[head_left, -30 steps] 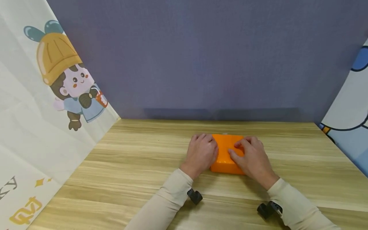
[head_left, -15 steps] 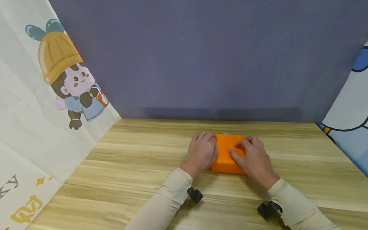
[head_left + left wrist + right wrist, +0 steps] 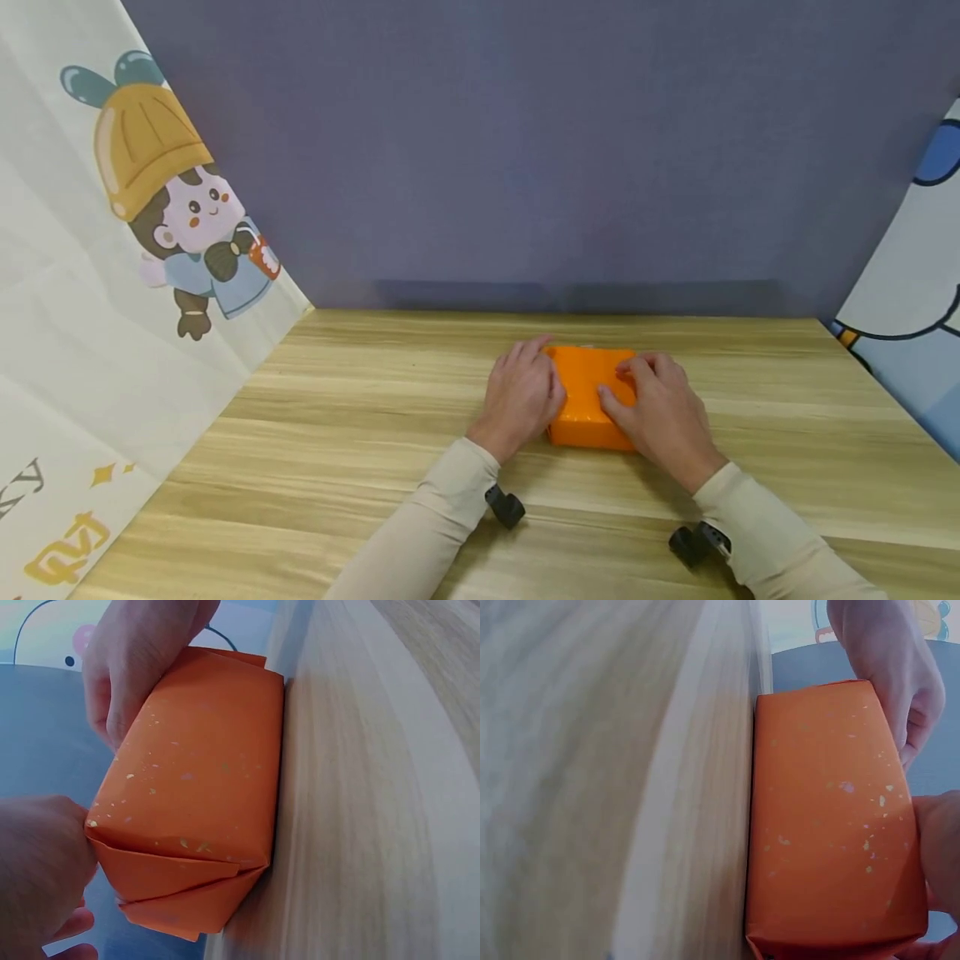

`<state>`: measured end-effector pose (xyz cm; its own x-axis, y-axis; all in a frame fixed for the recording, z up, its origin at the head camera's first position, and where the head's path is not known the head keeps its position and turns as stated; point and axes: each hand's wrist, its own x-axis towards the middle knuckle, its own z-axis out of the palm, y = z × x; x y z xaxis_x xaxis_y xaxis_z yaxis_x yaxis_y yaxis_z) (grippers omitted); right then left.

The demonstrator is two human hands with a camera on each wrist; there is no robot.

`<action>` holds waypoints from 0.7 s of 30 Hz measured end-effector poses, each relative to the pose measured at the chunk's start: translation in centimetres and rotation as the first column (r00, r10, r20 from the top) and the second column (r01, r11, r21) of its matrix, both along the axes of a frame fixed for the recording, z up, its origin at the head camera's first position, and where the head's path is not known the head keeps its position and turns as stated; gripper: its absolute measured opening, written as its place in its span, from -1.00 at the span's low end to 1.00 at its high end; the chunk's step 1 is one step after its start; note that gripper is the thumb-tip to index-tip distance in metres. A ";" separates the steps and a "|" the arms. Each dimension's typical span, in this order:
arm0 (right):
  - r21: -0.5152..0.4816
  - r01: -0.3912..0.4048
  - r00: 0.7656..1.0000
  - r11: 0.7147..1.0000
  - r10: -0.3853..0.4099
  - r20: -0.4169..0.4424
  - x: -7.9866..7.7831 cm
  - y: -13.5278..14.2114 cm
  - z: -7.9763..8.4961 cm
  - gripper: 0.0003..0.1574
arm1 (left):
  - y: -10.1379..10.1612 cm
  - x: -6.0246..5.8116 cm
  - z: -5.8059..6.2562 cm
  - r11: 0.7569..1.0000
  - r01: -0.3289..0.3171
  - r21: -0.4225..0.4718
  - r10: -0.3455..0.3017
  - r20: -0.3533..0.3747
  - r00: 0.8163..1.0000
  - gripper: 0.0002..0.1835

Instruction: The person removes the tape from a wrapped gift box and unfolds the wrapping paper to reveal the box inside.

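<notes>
A box-shaped package [image 3: 581, 387] in orange paper lies on the wooden table. Gold and pale flecks dot its side. In the left wrist view, folded paper flaps [image 3: 176, 881] cover its near end and stand slightly away from it. My left hand [image 3: 517, 402] is against the package's left end, its fingers reaching toward the far left corner; its underside is hidden in the head view. On the right part of the top rests my right hand [image 3: 663, 412], thumb and fingertips bent and apart, touching the paper.
Behind the wooden table [image 3: 337, 467] rises a grey-blue panel [image 3: 525, 167]. A white sheet with a cartoon figure [image 3: 195, 208] hangs at left, and another printed sheet [image 3: 915, 275] at right. Both forearms wear small black wrist devices [image 3: 505, 506].
My left hand has shifted slightly left and its fingers have moved outward past the package's far left corner. The right hand stays in place on top.
</notes>
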<state>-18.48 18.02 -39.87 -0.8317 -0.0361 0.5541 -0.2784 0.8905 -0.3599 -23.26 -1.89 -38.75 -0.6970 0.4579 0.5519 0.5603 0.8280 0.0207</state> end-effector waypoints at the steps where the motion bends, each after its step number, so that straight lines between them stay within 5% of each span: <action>1: -0.004 -0.001 1.000 1.000 0.001 0.002 0.0 0.0 0.0 -0.54 | 0.0 -0.1 -0.1 1.000 -0.005 0.010 0.005 0.000 1.000 -0.79; 14: 0.061 -0.045 0.994 0.997 0.050 -0.093 -0.2 0.0 -0.3 -0.63 | -0.6 0.1 -0.2 0.989 0.019 0.144 -0.027 0.051 0.998 -0.84; 21: 0.104 -0.036 0.999 0.994 0.032 0.041 0.2 0.0 0.2 -0.43 | 0.2 0.6 -0.2 0.992 -0.059 0.112 0.047 0.106 0.993 -0.64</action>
